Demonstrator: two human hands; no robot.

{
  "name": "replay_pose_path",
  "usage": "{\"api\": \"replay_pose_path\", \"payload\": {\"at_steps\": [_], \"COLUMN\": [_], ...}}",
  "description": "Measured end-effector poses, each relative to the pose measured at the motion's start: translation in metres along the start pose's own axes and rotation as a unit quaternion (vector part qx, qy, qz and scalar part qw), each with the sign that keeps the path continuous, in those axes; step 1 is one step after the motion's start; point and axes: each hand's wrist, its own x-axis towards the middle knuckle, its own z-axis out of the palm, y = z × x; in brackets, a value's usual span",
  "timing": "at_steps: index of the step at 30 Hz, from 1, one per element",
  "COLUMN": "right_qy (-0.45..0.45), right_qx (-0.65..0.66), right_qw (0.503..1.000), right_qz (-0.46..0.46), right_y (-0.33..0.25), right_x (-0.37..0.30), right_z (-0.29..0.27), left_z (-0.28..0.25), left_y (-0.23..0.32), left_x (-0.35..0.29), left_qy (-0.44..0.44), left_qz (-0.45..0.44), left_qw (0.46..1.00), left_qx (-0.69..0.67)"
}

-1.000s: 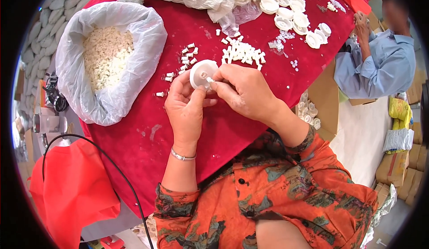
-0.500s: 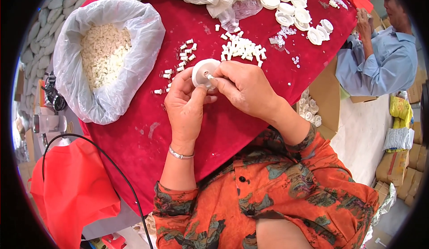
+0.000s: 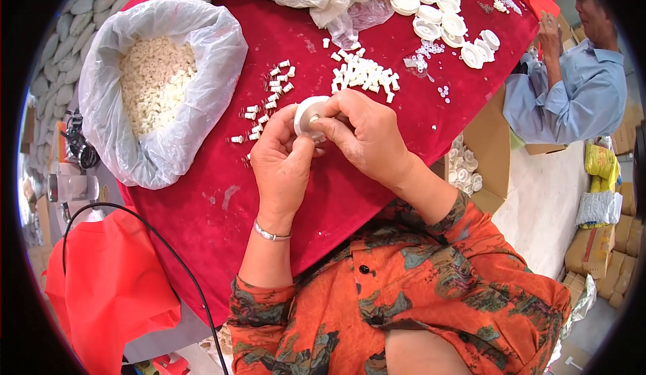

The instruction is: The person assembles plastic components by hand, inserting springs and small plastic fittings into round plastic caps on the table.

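Observation:
My left hand [image 3: 282, 163] grips a round white plastic disc [image 3: 303, 117] by its edge, tilted up above the red cloth. The thumb and fingertips of my right hand [image 3: 367, 133] pinch a small white plug [image 3: 314, 118] at the middle of the disc's face. The plug is mostly covered by the fingers. Just beyond my left hand lie several small white plugs with thin springs [image 3: 274, 87]. A heap of similar white plugs [image 3: 363, 72] sits beyond my right hand.
A plastic-lined bag of small cream pieces [image 3: 158, 86] stands at the left. White discs [image 3: 431, 15] and tiny clear rings [image 3: 425, 53] lie at the far right of the red cloth [image 3: 202, 220]. A cardboard box [image 3: 494, 153] holds white parts. Another person [image 3: 568, 99] sits at the right.
The disc has turned more edge-on and dipped slightly. My right fingers have pressed closer to its middle, covering more of the plug.

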Motion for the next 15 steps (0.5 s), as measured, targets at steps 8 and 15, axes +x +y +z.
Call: {"api": "replay_pose_path", "payload": {"at_steps": [8, 15], "right_qy": [-0.014, 0.001], "right_qx": [0.002, 0.061], "right_qw": [1.000, 0.997], "right_qz": [-0.024, 0.036], "right_y": [-0.0008, -0.0004], "right_x": [-0.0003, -0.0025], "right_z": [-0.0050, -0.0015], "left_z": [-0.0012, 0.0019], "left_y": [0.0020, 0.0008], "left_x": [0.0000, -0.0006], "left_qy": [-0.002, 0.007], "left_qz": [0.014, 0.026], "left_qw": [1.000, 0.999], "left_qx": [0.007, 0.028]}}
